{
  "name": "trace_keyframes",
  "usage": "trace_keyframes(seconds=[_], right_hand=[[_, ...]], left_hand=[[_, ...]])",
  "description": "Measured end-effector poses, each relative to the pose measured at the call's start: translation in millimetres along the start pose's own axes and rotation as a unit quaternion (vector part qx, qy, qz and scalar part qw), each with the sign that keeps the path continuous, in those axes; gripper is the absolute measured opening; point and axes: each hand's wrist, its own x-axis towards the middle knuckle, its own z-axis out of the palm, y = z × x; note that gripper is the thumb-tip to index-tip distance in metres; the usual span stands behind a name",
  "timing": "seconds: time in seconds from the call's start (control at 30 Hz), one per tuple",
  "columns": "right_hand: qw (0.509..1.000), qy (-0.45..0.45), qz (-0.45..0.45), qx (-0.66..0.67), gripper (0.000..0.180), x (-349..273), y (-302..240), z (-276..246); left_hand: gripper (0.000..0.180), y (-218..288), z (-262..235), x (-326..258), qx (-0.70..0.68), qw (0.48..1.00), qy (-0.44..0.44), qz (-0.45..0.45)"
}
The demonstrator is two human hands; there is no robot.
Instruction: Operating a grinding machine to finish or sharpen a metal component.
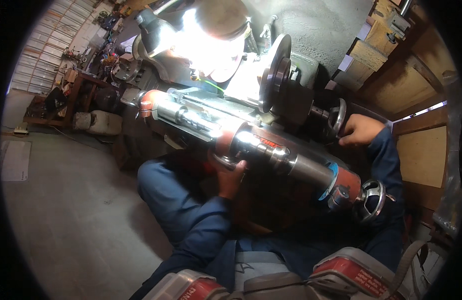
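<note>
Dark blue long sleeves point(206, 225) — matching blue trousers point(166, 195).

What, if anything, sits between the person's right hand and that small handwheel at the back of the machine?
Nothing visible: the right hand already rests against the small handwheel. The left hand grips under the long steel cylinder.

A long machine point(251, 140) runs from upper left to lower right. The left hand point(231, 175) grips under its middle; the right hand point(360, 131) rests on a handwheel point(337, 116) behind it. Another handwheel point(372, 199) sits at its lower-right end. A workbench point(71, 95) stands far left.
</note>
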Motion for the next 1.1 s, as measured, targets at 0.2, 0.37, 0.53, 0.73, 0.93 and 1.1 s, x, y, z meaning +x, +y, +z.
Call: trace_keyframes(seconds=[0.2, 0.37, 0.53, 0.73, 0.93, 1.1], right_hand=[[0.963, 0.208, -0.046, 0.165, 0.021, 20.7, 61.8, -7.1], [0.962, 0.267, 0.049, 0.035, 0.020, 65.8, 97.6, 23.4], [0.989, 0.116, -0.090, -0.027, 0.022, 80.6, 102.7, 40.7], [0.999, 0.018, -0.038, -0.012, 0.022, 83.5, 96.5, 48.4], [0.939, 0.321, 0.028, -0.119, 0.018, 49.4, 62.8, 19.7], [0.984, 0.175, -0.028, 0.017, 0.022, -3.8, 16.8, -8.3]], left_hand=[[0.097, 5.1, 2.9, -3.2, 0.031, 0.999, 0.021, -0.006], [0.099, 3.7, 2.9, -2.5, -0.002, 1.000, 0.018, -0.001], [0.105, -9.4, 0.7, 0.8, 0.107, 0.991, 0.030, 0.081], [0.113, -22.0, 1.6, 4.8, 0.158, 0.966, 0.026, 0.203], [0.114, -23.2, 1.2, 4.6, 0.152, 0.970, 0.027, 0.186], [0.116, -25.6, 0.9, 4.5, 0.137, 0.978, 0.022, 0.156]])
